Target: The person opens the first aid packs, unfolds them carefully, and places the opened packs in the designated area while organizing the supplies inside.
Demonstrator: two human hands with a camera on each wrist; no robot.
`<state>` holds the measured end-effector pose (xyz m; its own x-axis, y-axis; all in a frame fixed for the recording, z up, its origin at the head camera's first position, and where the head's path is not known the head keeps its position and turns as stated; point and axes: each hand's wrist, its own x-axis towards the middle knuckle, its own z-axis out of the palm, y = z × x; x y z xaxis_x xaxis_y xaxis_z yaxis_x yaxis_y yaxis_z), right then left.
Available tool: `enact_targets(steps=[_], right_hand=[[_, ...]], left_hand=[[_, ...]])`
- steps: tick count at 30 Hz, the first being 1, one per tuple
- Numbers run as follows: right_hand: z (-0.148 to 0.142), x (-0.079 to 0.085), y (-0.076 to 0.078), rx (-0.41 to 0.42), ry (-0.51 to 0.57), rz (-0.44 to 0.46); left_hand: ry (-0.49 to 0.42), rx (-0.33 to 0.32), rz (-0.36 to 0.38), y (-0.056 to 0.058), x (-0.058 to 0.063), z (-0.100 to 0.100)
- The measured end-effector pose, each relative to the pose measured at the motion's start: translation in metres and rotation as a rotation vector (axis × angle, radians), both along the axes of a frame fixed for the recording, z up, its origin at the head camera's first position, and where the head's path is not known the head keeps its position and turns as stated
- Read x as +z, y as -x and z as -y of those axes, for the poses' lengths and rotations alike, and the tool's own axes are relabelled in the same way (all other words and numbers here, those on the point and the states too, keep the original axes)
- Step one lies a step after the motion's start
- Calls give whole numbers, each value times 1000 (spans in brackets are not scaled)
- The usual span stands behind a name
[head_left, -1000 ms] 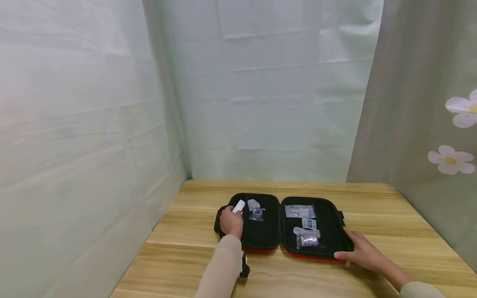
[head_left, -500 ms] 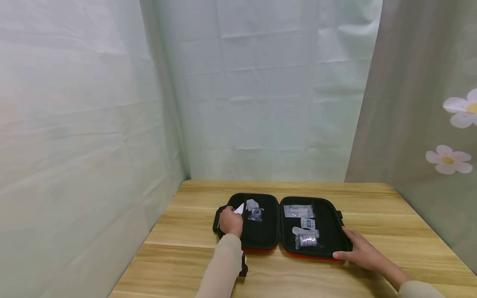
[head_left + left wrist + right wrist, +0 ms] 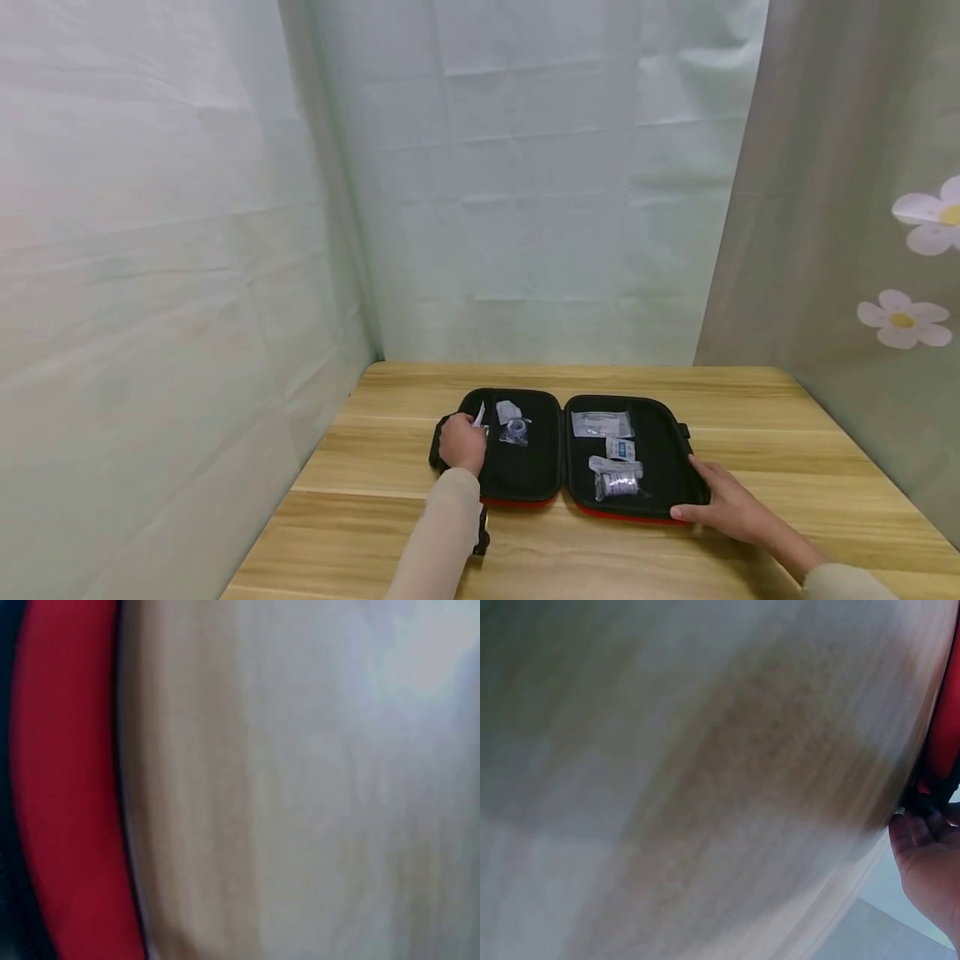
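Note:
A black-lined case with a red shell [image 3: 517, 482] lies unfolded on the wooden table. Inside its left half, my left hand [image 3: 462, 446] pinches a thin white packet [image 3: 479, 414] whose lower part is hidden by the fingers. Close by lie a whitish packet [image 3: 508, 411] and a clear bag with a small roll [image 3: 514, 431]. My right hand [image 3: 723, 504] grips the outer edge of the right half, thumb at the front corner. That half holds a flat clear packet [image 3: 602, 424], a small white-and-blue sachet [image 3: 620, 449] and a wrapped bandage roll [image 3: 618, 484].
The wooden table [image 3: 585, 558] extends around the case. Pale curtains [image 3: 525, 208] hang behind and at both sides. Beneath my left sleeve a black wrist device [image 3: 482, 533] shows. In the left wrist view, the red shell [image 3: 71, 780] borders the tabletop.
My left hand has shifted slightly left, and the white packet has turned so that a narrower sliver shows. The right hand stays on the case's edge.

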<state>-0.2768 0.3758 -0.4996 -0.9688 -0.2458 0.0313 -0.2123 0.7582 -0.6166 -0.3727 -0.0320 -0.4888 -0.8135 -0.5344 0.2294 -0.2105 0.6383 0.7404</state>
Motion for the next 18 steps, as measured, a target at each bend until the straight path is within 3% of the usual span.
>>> enact_targets(steps=[10,18], right_hand=[[0,0,0,-5,-1,11],[0,1,-1,-4,-3,6]], left_hand=[[12,-97,-130,6,5,18],[83,-205,-150,3,10,38]])
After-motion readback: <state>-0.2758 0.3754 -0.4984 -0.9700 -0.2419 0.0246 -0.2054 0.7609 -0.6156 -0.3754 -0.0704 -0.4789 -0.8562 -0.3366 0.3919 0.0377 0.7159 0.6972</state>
